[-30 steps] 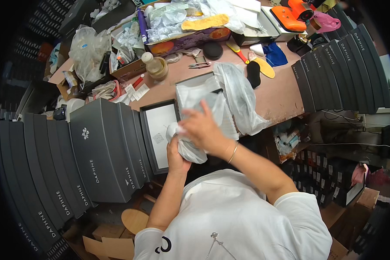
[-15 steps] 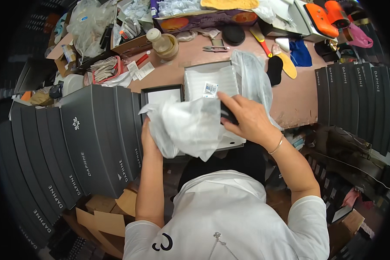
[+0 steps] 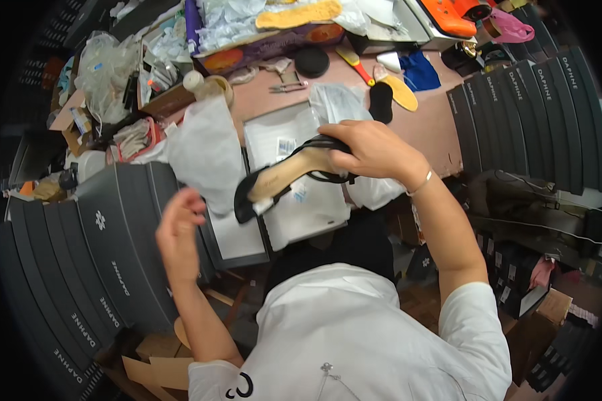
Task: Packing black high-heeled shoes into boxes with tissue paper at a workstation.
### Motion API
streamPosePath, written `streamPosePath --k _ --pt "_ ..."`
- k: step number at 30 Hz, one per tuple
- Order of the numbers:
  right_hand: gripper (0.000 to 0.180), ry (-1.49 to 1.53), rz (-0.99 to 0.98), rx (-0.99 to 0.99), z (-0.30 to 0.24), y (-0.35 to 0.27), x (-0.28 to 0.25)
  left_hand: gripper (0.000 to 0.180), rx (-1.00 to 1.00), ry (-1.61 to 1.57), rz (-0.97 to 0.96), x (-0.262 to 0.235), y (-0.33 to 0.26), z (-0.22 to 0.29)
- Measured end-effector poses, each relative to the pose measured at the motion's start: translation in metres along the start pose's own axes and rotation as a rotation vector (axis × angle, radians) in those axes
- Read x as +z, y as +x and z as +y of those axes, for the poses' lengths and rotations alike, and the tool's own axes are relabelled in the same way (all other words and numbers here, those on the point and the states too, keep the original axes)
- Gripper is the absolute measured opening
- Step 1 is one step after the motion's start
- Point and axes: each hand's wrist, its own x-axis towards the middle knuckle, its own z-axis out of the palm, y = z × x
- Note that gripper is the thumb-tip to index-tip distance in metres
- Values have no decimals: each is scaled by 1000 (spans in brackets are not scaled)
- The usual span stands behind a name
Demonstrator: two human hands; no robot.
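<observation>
Grey shoe boxes (image 3: pixel 124 234) crowd the left, printed with white lettering and, on one, a flower-like emblem. Just beside them, the left hand (image 3: pixel 179 235) is raised, blurred, its fingers loosely bent around nothing. Near it is a crumpled white bag (image 3: pixel 207 157); whether they touch I cannot tell. Next, a black shoe (image 3: pixel 281 175) hangs tilted, toe down-left, above an open box (image 3: pixel 274 116) with a barcode-like label (image 3: pixel 286 146) inside; its beige insole bears a mark too small to read. The right hand (image 3: pixel 376 152) pinches its heel end between thumb and fingers. Rightmost, more lettered grey boxes (image 3: pixel 518 123) stand in a row.
</observation>
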Motion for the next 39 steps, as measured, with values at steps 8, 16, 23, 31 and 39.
streamPosePath --k 8,16,23,31,39 --pt "31 -70 327 -472 -68 34 50 61 -707 -977 -391 78 -37 -28" --pt "24 -286 160 -358 -97 8 130 54 -695 -1247 -131 76 -66 -28" --pt "26 -18 178 -164 -105 17 168 58 -680 -1067 22 81 -76 -21" --pt "24 464 198 -17 -84 -7 133 63 -677 -980 267 80 -58 -61" --pt "20 -45 177 -424 -78 38 144 66 -724 -1132 87 84 -50 -36"
